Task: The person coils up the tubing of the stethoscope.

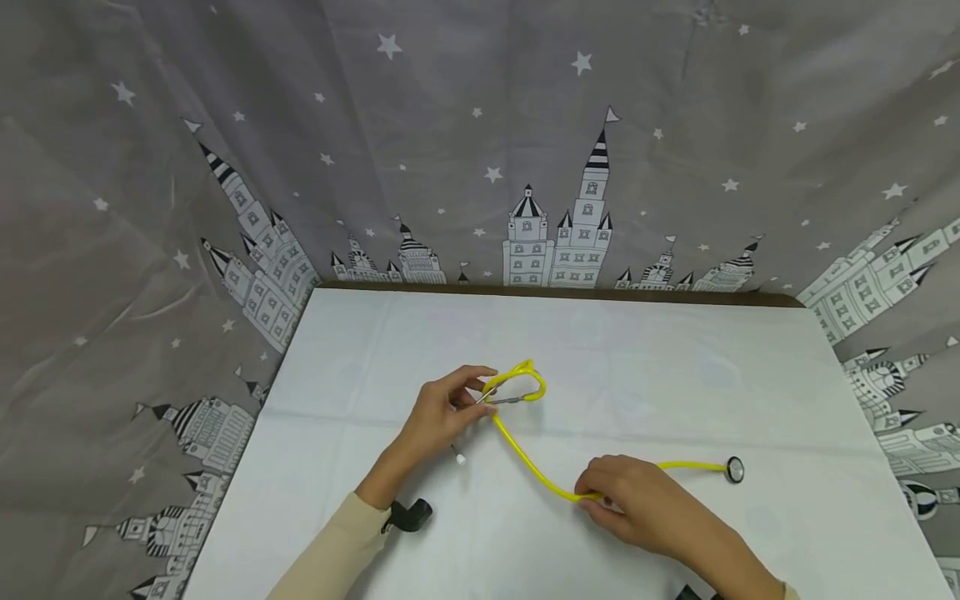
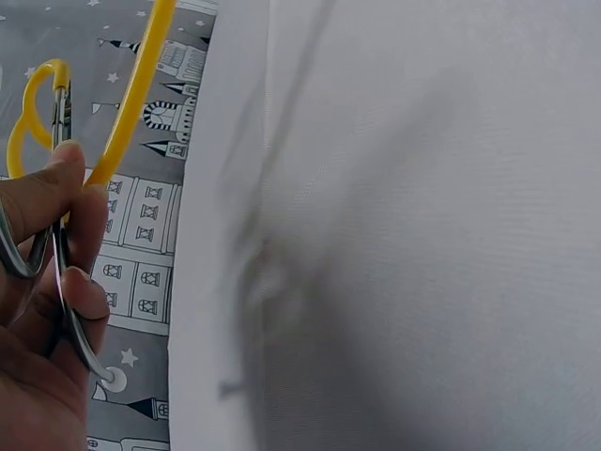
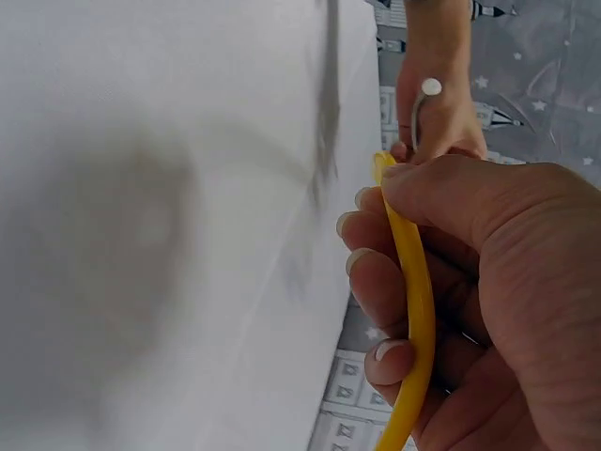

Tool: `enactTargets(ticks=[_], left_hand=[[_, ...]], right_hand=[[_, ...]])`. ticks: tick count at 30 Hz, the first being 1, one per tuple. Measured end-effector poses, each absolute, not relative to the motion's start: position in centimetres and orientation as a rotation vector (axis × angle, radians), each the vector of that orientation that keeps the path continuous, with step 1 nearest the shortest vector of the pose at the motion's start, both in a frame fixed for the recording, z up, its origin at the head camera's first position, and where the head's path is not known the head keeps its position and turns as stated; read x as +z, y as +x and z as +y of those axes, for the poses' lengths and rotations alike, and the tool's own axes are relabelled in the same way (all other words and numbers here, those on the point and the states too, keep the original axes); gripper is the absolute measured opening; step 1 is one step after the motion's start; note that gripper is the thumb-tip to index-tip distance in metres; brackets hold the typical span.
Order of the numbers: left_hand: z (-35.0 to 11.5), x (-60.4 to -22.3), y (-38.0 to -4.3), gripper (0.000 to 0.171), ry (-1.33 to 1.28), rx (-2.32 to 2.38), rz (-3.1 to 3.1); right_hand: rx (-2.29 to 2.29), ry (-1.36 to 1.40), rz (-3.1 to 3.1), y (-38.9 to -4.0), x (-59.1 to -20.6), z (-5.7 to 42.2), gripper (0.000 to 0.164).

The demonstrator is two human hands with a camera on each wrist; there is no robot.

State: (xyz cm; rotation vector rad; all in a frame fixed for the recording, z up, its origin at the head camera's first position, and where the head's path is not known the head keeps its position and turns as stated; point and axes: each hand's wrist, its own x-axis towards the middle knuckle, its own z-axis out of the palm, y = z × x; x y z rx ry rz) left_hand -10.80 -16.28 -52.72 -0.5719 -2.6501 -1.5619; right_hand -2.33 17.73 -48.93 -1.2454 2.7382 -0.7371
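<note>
A stethoscope with yellow tubing (image 1: 528, 463) is held up over the white table by both hands. My left hand (image 1: 444, 410) pinches its metal ear tubes (image 2: 62, 132) between thumb and fingers, where the yellow tube loops (image 1: 534, 372) beside them. One white eartip (image 2: 114, 380) shows below the left fingers. Farther right, my right hand (image 1: 637, 506) grips the tubing, its fingers curled round the yellow tube (image 3: 410, 272). Beyond the right hand, the tube ends in a round metal chest piece (image 1: 735, 470). The palm side of the left hand is partly hidden in the head view.
The white tabletop (image 1: 360, 350) spreads under both hands, with a dark edge (image 1: 562, 292) at its back. A grey curtain (image 1: 450, 108) printed with castles and stars hangs behind and at the sides. A black strap mount (image 1: 411, 515) sits at the left wrist.
</note>
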Motion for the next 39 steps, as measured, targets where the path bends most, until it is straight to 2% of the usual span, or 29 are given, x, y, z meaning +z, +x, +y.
enactTargets(ticks=[3, 6, 13, 24, 32, 39], left_hand=[[-16.1, -52.7, -10.7, 0.052, -0.577, -1.521, -2.672], [-16.0, -52.7, -10.7, 0.05, -0.592, -1.492, -2.689], [-15.8, -52.8, -10.8, 0.031, -0.637, -1.528, -2.693], [-14.3, -53.2, -10.2, 0.019, -0.77, -1.599, -2.871], [-13.3, -52.4, -9.7, 0.017, -0.959, -1.597, -2.943], [-12.2, -51.6, -8.4, 0.015, -1.19, -1.651, -2.923]], right_hand=[[-0.731, -1.201, 2.762, -2.4, -48.2, 18.1, 0.014], [-0.728, -1.16, 2.791, -2.7, -47.3, 18.4, 0.016], [-0.776, -1.168, 2.942, -3.7, -45.1, 19.0, 0.021], [-0.731, -1.339, 3.103, -7.6, -40.9, 17.6, 0.022], [-0.691, -1.39, 3.112, -10.5, -40.6, 16.0, 0.018], [-0.732, -1.336, 3.093, -13.4, -42.2, 15.7, 0.014]])
